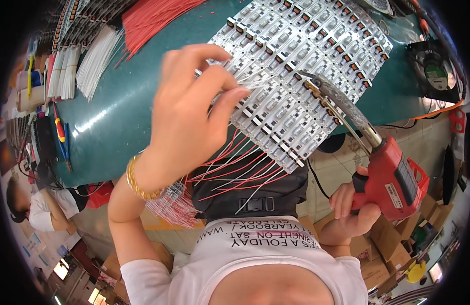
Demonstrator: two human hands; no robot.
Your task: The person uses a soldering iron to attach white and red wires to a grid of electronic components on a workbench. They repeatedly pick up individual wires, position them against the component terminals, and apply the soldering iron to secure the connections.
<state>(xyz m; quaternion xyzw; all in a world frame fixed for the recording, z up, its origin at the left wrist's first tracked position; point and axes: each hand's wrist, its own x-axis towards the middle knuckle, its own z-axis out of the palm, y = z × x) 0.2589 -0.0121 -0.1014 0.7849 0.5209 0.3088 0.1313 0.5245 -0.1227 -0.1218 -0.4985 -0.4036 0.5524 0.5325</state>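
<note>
My left hand [191, 101], with a gold bracelet [135, 178] at its wrist, hovers over the left part of a panel of small circuit boards [301, 56]. Its thumb and fingers pinch thin white wires [255, 82] that reach across the boards; the fingers are slightly blurred. My right hand [354, 203] grips the handle of a red soldering gun [392, 183]. The gun's metal tip and side tube point up and left, close to the boards. Red and white wires [235, 178] hang from the panel's near edge toward my lap.
The panel lies on a green table [113, 147]. Farther left are bundles of white wires [97, 61] and red wires [151, 25], and a screwdriver [59, 124]. A black fan [435, 73] stands at the right. Another person [49, 208] sits at the left; cardboard boxes [387, 239] stand on the floor.
</note>
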